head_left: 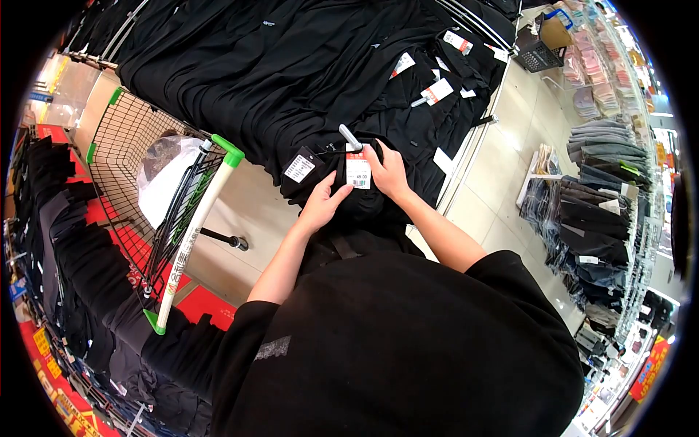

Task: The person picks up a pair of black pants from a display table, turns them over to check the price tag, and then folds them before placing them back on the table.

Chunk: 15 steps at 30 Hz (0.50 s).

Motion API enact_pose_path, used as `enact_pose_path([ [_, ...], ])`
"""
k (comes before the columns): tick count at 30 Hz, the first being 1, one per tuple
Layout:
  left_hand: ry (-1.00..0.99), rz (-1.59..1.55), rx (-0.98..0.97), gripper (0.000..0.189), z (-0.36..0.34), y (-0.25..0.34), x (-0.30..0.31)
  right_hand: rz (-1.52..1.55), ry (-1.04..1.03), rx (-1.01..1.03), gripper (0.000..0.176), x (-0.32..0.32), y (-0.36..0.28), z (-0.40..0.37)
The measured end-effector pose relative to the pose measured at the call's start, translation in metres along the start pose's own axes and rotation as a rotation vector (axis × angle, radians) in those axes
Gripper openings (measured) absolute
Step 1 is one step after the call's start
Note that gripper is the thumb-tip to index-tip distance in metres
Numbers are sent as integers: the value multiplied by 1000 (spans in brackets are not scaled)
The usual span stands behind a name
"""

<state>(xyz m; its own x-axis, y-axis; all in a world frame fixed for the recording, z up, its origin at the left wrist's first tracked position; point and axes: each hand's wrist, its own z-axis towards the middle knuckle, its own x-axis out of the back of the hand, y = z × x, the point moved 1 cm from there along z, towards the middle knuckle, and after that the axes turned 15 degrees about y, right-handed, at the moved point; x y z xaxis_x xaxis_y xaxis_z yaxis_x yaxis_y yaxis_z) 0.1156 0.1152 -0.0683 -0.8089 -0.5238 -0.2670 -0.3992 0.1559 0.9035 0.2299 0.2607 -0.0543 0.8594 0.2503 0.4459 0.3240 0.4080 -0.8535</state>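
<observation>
Low in front of my body, my right hand (388, 172) pinches the edge of a white and red price tag (358, 177). Just left of it, my left hand (322, 205) grips the black garment (336, 162), its thumb reaching toward the tag's lower edge. A white security tag (348, 135) sticks up above the price tag. Left of these hangs a black label (300, 168) with a white printed sticker. Part of the garment is hidden under my hands.
Black clothes (211, 65) fill the rack ahead, with several price tags at its right. A shopping cart (191, 240) holding a white bag (164, 182) stands at left. Dark clothes (80, 255) line the far left. Folded jeans (593, 226) hang on the right across the aisle.
</observation>
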Motion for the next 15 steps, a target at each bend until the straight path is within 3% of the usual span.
enact_pose_path([
  [4, -3, -4, 9, 45, 0, 1, 0, 45, 14, -23, 33, 0, -4, 1],
  [15, -5, -25, 10, 43, -1, 1, -1, 49, -3, -32, 28, 2, -8, 1],
])
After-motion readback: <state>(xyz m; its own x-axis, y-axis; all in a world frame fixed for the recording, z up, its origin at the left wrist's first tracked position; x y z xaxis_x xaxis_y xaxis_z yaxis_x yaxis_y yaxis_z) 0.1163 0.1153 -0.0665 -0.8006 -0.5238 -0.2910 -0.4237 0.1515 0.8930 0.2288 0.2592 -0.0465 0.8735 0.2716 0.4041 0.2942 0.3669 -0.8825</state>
